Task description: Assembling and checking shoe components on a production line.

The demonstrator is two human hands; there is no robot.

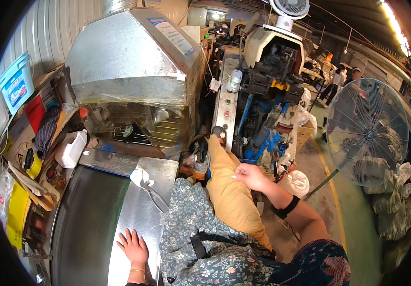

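My left hand (133, 246) lies flat with spread fingers on the bare metal tabletop (131, 224), beside a dark conveyor belt (85, 214). Over my raised knee, in tan trousers (229, 200), is my right hand (253, 177). Its thumb and fingers are closed together against the cloth; whether something small is between them I cannot make out. A hand tool with two grey handles (157, 196) lies on the metal, nearer my left hand, and a crumpled white piece (140, 177) covers its far end. My flowered apron (191, 229) spreads across my lap.
Ahead stands a metal-hooded oven (124, 62). A machine with black and blue parts (272, 90) is at right, its panel (225, 107) holding buttons. A large fan (368, 133) stands farther right, near a white bucket (295, 185). A white jug (71, 148) sits left. People (336, 81) stand far off.
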